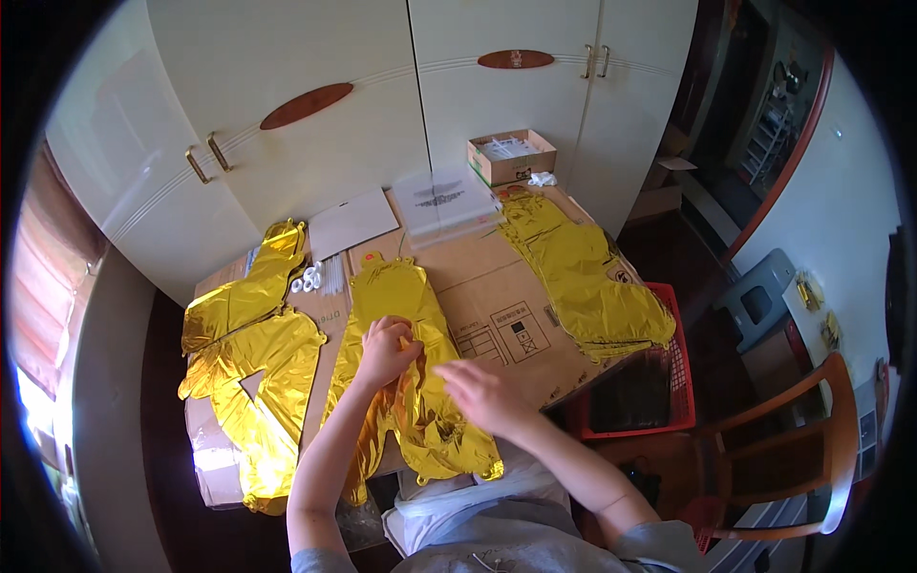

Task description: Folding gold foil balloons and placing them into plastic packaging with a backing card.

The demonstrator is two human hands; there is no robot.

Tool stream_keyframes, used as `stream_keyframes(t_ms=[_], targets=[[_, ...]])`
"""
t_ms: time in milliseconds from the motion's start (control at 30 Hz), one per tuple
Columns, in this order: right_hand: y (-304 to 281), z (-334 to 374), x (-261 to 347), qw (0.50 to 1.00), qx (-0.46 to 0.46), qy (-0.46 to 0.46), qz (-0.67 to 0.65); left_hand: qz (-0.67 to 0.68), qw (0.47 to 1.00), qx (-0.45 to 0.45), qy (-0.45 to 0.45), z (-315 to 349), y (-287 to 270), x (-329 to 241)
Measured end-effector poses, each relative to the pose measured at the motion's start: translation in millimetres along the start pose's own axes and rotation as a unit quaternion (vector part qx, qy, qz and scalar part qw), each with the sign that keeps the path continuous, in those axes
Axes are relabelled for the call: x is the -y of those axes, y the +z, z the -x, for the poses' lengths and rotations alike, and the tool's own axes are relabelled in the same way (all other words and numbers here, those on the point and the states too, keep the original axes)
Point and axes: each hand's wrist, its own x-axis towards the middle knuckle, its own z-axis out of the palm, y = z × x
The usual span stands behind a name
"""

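A flat, uninflated gold foil balloon (394,291) lies in front of me, its lower part creased and hanging at the table's near edge. My left hand (387,351) is on its middle, fingers curled round a gathered fold of foil. Just to the right, my right hand (480,393) hovers over the balloon's right side with its fingers stretched out and apart, holding nothing I can see. More gold foil balloons (253,353) are spread at the left, shiny and overlapping. Another flat stack of gold foil (583,272) lies along the right side.
Cardboard (468,277) covers the table. White rings (308,278) and pale straws (331,274) lie between the foils. At the back are a clear plastic packet (444,205), a white sheet (351,223) and a small box (511,170). A red basket (683,382) and wooden chair (836,449) stand right.
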Motion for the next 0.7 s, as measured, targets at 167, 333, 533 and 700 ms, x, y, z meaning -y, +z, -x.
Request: stream_keyframes(t_ms=[167, 333, 533, 700], targets=[[-20.8, -2.9, -47.4, 0.988, -0.008, -0.102, 0.118, 0.019, 1.0, 0.014, 0.019, 6.2, 0.6, 10.3], [-17.3, 4.8, -64.2, 0.975, 0.06, -0.136, 0.167, 0.003, 0.999, 0.015, 0.037, 10.4, 4.8, 14.8], [-17.3, 12.2, -67.8, 0.978, 0.057, -0.139, 0.148, 0.004, 0.999, 0.012, 0.035, 11.6, 7.1, 16.0], [-22.7, 16.1, -64.1, 0.977, 0.066, -0.141, 0.143, 0.01, 0.999, 0.01, 0.042, 12.3, 7.2, 17.2]])
